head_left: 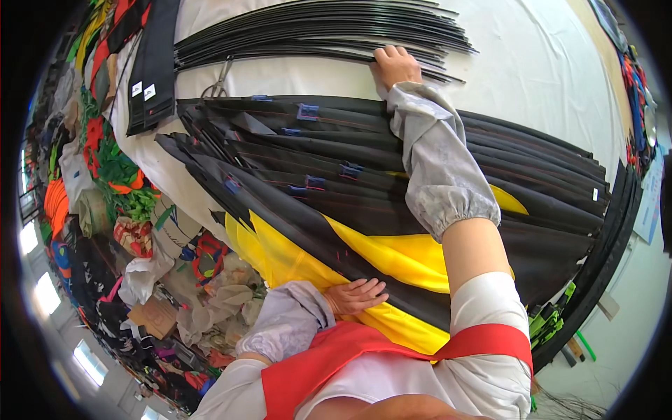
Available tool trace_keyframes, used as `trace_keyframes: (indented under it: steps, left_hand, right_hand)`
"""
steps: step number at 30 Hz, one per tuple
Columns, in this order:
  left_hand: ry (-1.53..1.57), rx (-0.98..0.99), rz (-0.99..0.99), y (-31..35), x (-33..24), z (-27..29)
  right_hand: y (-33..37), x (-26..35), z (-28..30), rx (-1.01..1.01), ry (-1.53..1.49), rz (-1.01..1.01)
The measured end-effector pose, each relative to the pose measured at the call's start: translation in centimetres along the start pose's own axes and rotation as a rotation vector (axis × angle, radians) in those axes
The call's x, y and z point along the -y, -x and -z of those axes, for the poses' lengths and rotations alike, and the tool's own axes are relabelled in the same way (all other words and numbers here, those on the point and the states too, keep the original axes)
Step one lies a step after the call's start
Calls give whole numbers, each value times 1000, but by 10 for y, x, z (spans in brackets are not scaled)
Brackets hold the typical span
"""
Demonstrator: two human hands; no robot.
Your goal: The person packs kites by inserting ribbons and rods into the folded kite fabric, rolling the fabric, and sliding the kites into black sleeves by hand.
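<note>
My right hand point(397, 66) reaches across to the far side of the table, its fingers curled closed on the end part of a thin black rod at the near edge of a bundle of rods point(315, 31). My left hand point(357, 297) lies with its fingers stretched out on the near edge of a black and yellow fabric piece point(395, 255), close to my body. Between my hands, several layers of black fabric point(308, 150) lie spread in folds, with small blue patches point(308, 112) stitched along them. Both forearms wear grey sleeve covers.
Scissors point(221, 78) lie left of the rods on the white tablecloth point(539, 66). A black strip with white labels point(150, 77) hangs over the left side. Heaps of coloured cloth and bags point(147, 238) fill the floor at left. Green-tipped items point(549, 315) stand at right.
</note>
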State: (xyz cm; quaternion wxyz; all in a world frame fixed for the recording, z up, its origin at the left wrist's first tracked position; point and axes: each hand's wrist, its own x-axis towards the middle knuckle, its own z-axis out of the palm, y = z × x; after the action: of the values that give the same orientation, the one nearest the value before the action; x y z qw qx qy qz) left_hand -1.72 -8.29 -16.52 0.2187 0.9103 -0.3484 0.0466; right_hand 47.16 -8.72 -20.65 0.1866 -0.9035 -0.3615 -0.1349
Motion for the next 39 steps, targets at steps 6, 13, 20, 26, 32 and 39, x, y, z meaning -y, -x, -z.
trace_keyframes:
  steps: [6,13,20,26,32,39]
  left_hand:
    - [-30,27,3,2,-4,-1]
    - [133,117,100,-12,-13,13]
    - [71,137,185,-53,-39,50]
    - [-47,276,-75,-103,-35,49]
    - [155,482,270,-134,8,13]
    - [40,502,555,-150,10,-5]
  right_hand:
    - [24,1,31,195,62,-95]
    - [187,47,229,-129,-73,-256]
    - [512,62,320,112,-860,-1101]
    - [626,65,288,400,-896,-1225]
    - [544,108,327,-63,-6,-975]
    - [563,129,271,119,56,-574]
